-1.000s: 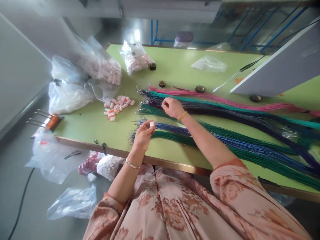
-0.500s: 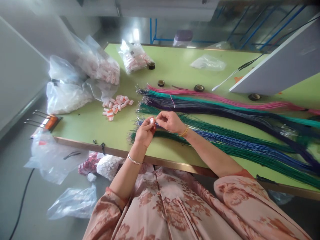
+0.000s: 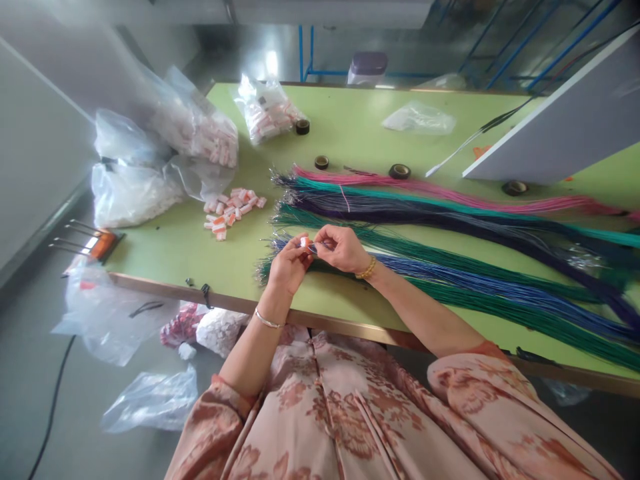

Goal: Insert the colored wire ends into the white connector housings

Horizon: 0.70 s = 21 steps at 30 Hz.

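Between the thumb and finger of my left hand (image 3: 290, 268) is a small white-and-orange plastic connector housing (image 3: 305, 243). Close against its right side, my right hand (image 3: 343, 251) pinches a thin wire (image 3: 314, 248); whether its end sits inside the housing cannot be made out. Under and beyond both hands lie bundles of long wires: blue (image 3: 430, 270), green (image 3: 450, 300), dark purple (image 3: 425, 223), teal (image 3: 380, 198) and pink (image 3: 350, 179). Their metal-tipped ends gather at the left. A loose pile of similar housings (image 3: 233, 212) rests left of the hands.
Clear bags of housings (image 3: 267, 113) and a white-filled bag (image 3: 133, 193) stand at the left and back. Black tape rolls (image 3: 400, 171) lie behind the wires. A grey panel (image 3: 565, 127) slants across the right. An orange block with metal prongs (image 3: 103, 245) sits by the left corner.
My right hand has shifted slightly down, its fingers still pinched by the housing. The housing has turned a little, showing more orange. The view has moved slightly.
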Each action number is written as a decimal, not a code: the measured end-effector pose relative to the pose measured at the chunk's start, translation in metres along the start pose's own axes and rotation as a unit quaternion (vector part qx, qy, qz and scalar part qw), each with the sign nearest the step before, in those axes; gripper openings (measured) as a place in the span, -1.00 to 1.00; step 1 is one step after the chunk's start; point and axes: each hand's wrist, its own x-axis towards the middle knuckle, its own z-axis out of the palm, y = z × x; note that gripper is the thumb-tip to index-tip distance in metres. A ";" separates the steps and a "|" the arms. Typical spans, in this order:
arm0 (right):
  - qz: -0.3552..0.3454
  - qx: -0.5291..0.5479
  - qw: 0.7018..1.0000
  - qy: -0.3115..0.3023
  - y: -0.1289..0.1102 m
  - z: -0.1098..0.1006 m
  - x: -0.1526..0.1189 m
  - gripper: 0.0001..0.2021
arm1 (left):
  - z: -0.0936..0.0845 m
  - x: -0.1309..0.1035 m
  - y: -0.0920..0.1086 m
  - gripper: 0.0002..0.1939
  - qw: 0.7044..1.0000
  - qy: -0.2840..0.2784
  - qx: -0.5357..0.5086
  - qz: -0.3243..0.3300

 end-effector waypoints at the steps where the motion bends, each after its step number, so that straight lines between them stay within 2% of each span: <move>1: -0.002 -0.003 1.000 0.000 0.000 0.000 0.000 -0.90 | 0.000 0.000 0.000 -0.67 1.000 0.000 0.001 0.000; 10: -0.033 -0.086 0.996 0.004 0.001 0.000 -0.001 -0.93 | -0.003 0.003 -0.002 -0.67 1.000 -0.010 0.009 0.013; 17: -0.096 -0.169 0.981 0.012 0.000 0.000 -0.003 -0.92 | -0.008 0.005 -0.005 -0.70 0.999 -0.016 0.027 0.023; 21: -0.102 -0.173 0.980 0.010 0.001 0.002 -0.004 -0.90 | -0.012 0.007 -0.009 -0.70 0.998 -0.024 0.043 0.044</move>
